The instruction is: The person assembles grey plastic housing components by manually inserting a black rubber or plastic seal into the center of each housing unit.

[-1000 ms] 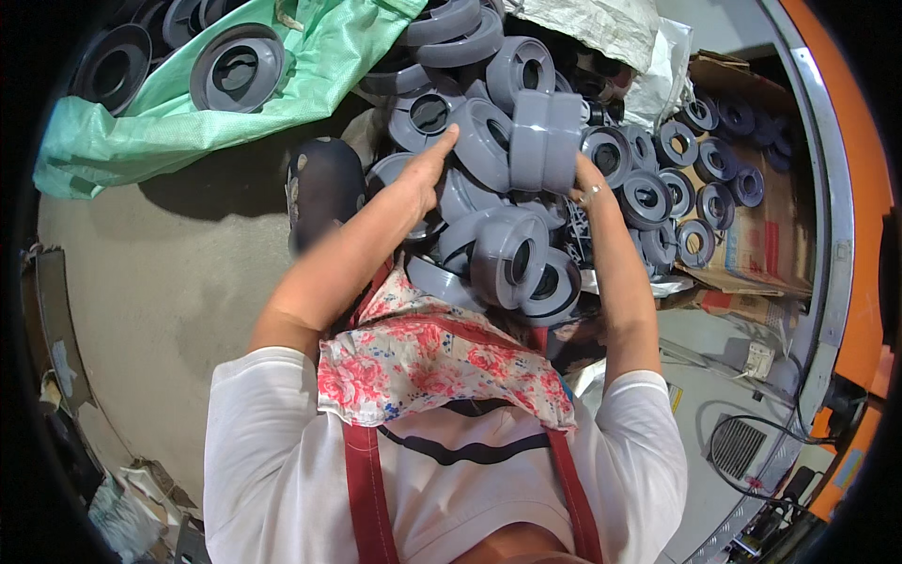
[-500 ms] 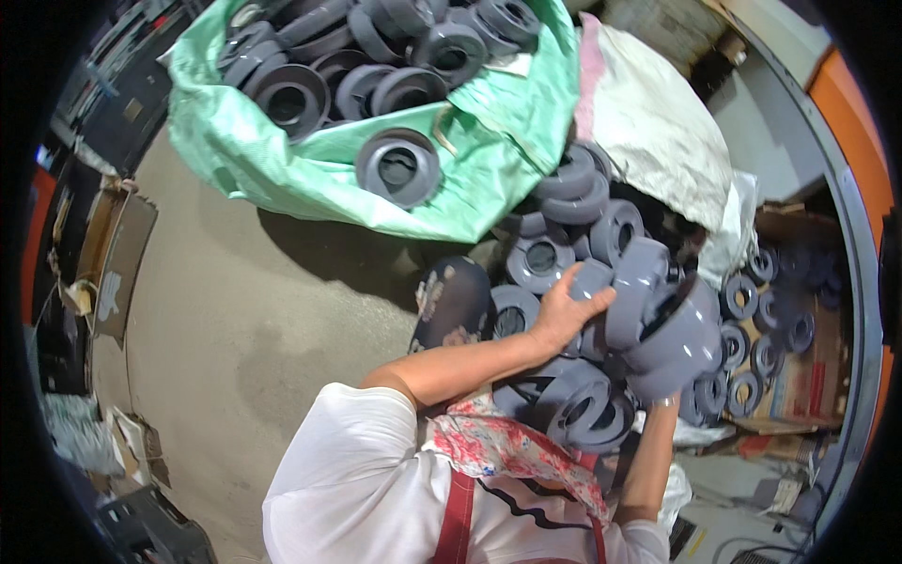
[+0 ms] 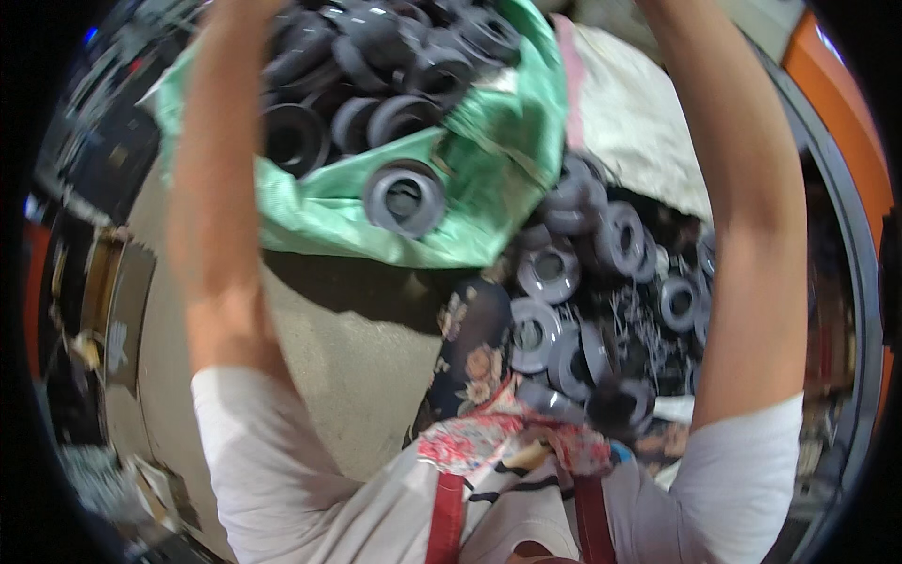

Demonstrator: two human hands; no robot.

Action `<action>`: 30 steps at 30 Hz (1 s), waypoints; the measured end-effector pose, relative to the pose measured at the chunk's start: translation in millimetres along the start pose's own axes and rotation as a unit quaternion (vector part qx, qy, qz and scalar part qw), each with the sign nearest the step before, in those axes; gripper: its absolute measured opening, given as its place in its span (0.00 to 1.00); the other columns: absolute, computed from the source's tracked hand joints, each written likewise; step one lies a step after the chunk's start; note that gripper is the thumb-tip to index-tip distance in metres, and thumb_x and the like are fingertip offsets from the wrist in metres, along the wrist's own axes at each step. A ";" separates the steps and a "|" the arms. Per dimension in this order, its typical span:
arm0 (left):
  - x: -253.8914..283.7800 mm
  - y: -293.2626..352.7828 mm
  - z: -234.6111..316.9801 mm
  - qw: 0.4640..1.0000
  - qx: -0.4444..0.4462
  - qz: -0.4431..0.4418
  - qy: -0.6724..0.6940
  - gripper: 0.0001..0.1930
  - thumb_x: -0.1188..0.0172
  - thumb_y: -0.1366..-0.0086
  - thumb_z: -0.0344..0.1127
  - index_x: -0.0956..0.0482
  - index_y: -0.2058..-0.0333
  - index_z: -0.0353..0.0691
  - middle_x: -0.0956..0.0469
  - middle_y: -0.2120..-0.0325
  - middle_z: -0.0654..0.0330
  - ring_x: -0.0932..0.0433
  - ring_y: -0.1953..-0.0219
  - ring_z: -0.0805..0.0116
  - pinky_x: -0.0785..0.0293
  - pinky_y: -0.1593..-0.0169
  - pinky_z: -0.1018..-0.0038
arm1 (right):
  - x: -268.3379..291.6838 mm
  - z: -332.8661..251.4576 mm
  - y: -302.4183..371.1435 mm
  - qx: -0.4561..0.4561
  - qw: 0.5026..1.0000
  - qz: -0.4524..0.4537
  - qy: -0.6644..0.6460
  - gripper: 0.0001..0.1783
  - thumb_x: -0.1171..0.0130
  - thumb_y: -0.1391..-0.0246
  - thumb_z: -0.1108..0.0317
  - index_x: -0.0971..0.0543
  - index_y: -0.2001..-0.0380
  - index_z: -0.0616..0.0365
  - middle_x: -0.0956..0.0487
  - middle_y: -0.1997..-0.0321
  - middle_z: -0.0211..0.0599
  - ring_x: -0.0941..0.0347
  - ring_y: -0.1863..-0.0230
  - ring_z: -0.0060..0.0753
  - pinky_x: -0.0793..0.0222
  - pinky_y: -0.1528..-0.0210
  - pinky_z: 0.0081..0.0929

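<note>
Both my arms are raised, and their hands lie beyond the upper edge, so what they hold is hidden. My left forearm (image 3: 221, 188) crosses the left side of a green woven sack (image 3: 512, 150). My right forearm (image 3: 733, 122) passes over the right side of a white sack (image 3: 629, 108). Grey plastic ring-shaped fittings (image 3: 404, 122) fill the green sack, and a single grey fitting (image 3: 404, 198) rests on its front fold. Between my arms, near my knee, lies a pile of similar grey rings (image 3: 536, 334) with thin grey scraps (image 3: 636, 329) among them.
My knee in dark floral cloth (image 3: 470, 348) stands beside the pile. A torn cardboard box (image 3: 122, 301) is at the left, on the concrete floor (image 3: 338, 348). An orange panel (image 3: 841, 113) with a grey frame edge bounds the right side.
Both hands have left the pile and gone up out of view, arms stretched forward. The large grey fittings they were on are gone from the pile, exposing the thin scraps.
</note>
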State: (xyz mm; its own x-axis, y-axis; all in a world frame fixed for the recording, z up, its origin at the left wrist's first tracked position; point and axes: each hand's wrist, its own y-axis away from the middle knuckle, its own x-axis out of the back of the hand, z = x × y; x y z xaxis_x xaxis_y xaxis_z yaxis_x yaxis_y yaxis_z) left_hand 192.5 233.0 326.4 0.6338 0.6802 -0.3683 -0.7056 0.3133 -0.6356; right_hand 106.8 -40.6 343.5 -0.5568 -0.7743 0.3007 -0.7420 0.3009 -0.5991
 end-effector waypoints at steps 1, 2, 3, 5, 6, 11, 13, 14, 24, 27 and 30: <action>9.1 -2.4 -3.8 1.000 0.008 -0.016 0.005 0.20 0.49 0.40 0.45 0.31 0.58 0.33 0.27 0.61 0.54 0.28 0.58 0.66 0.33 0.51 0.70 | -1.5 15.4 -12.6 0.005 0.997 -0.011 0.079 0.26 0.44 0.53 0.48 0.25 0.63 0.62 0.24 0.65 0.41 0.28 0.67 0.31 0.33 0.68 0.33; 17.2 11.7 -15.9 0.999 0.029 -0.035 0.000 0.19 0.51 0.39 0.45 0.31 0.58 0.33 0.27 0.61 0.53 0.28 0.59 0.66 0.33 0.51 0.69 | -1.6 41.9 -12.4 -0.007 0.989 -0.020 0.143 0.26 0.44 0.54 0.47 0.25 0.63 0.62 0.24 0.66 0.41 0.28 0.68 0.31 0.33 0.69 0.33; 22.9 43.0 -23.4 0.995 0.066 -0.065 -0.019 0.19 0.52 0.39 0.45 0.31 0.58 0.33 0.28 0.61 0.53 0.28 0.59 0.66 0.33 0.51 0.69 | 0.6 61.2 -5.4 -0.022 0.983 -0.026 0.181 0.27 0.44 0.54 0.47 0.25 0.64 0.62 0.24 0.66 0.41 0.28 0.68 0.31 0.33 0.69 0.33; 11.3 121.1 -82.6 0.946 0.214 -0.243 0.032 0.16 0.59 0.35 0.42 0.30 0.62 0.33 0.25 0.67 0.56 0.24 0.64 0.70 0.29 0.55 0.72 | 42.5 123.2 41.6 -0.135 0.955 0.006 0.263 0.28 0.43 0.54 0.45 0.24 0.65 0.62 0.24 0.67 0.42 0.28 0.69 0.31 0.34 0.70 0.34; 24.4 165.1 -114.3 0.956 0.224 -0.153 -0.112 0.17 0.52 0.37 0.43 0.27 0.62 0.32 0.25 0.68 0.56 0.24 0.64 0.69 0.26 0.61 0.77 | 31.7 164.3 66.7 -0.224 0.943 0.009 0.244 0.28 0.43 0.55 0.45 0.24 0.65 0.62 0.24 0.68 0.42 0.28 0.70 0.31 0.34 0.71 0.34; -42.5 277.8 -244.1 0.740 0.668 -0.080 0.015 0.24 0.43 0.42 0.52 0.28 0.58 0.36 0.27 0.67 0.59 0.30 0.63 0.66 0.37 0.52 0.67 | 94.8 300.4 258.2 -0.431 0.866 0.229 0.105 0.31 0.36 0.62 0.42 0.24 0.71 0.63 0.27 0.78 0.35 0.35 0.82 0.28 0.42 0.81 0.26; -42.3 282.0 -294.6 0.739 0.673 -0.038 0.016 0.33 0.48 0.41 0.57 0.35 0.48 0.32 0.34 0.49 0.53 0.34 0.50 0.63 0.40 0.46 0.64 | 92.4 300.2 298.5 -0.520 0.822 0.226 0.058 0.31 0.35 0.62 0.42 0.23 0.70 0.64 0.24 0.75 0.36 0.31 0.79 0.31 0.37 0.78 0.24; -30.4 291.5 -335.7 0.738 0.675 -0.001 -0.015 0.36 0.50 0.41 0.58 0.38 0.45 0.32 0.37 0.45 0.52 0.36 0.46 0.63 0.41 0.45 0.64 | 84.6 301.4 309.5 -0.565 0.791 0.233 0.017 0.32 0.36 0.62 0.42 0.23 0.69 0.64 0.22 0.71 0.38 0.28 0.77 0.32 0.34 0.76 0.23; -7.2 275.1 -411.6 0.791 0.608 0.071 -0.007 0.43 0.51 0.47 0.68 0.44 0.40 0.43 0.42 0.42 0.54 0.40 0.43 0.56 0.46 0.42 0.58 | 61.1 334.2 413.0 -0.575 0.648 0.305 -0.394 0.41 0.38 0.58 0.50 0.41 0.41 0.48 0.40 0.39 0.44 0.47 0.38 0.54 0.56 0.41 0.61; -31.2 258.9 -368.5 0.774 0.626 0.091 -0.038 0.41 0.46 0.50 0.66 0.42 0.41 0.50 0.39 0.44 0.56 0.33 0.49 0.55 0.38 0.49 0.57 | 50.2 332.4 414.5 -0.533 0.625 0.362 -0.440 0.32 0.35 0.60 0.58 0.32 0.50 0.50 0.32 0.48 0.41 0.37 0.47 0.46 0.41 0.46 0.49; -10.1 254.0 -376.8 0.750 0.658 0.053 -0.049 0.42 0.40 0.54 0.64 0.42 0.43 0.52 0.42 0.43 0.56 0.39 0.49 0.55 0.43 0.48 0.55 | 44.0 323.4 393.2 -0.521 0.643 0.396 -0.398 0.29 0.35 0.61 0.59 0.30 0.52 0.51 0.30 0.49 0.40 0.36 0.48 0.46 0.39 0.48 0.47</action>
State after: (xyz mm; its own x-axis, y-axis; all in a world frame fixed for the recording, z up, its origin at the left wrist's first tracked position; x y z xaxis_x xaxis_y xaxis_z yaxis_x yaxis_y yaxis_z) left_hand 126.3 56.0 -87.0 0.5717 0.7726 -0.2762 -0.4936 0.5927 0.6364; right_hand -88.7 -136.4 -118.8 -0.8545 -0.0625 -0.5156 -0.4210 0.6646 0.6173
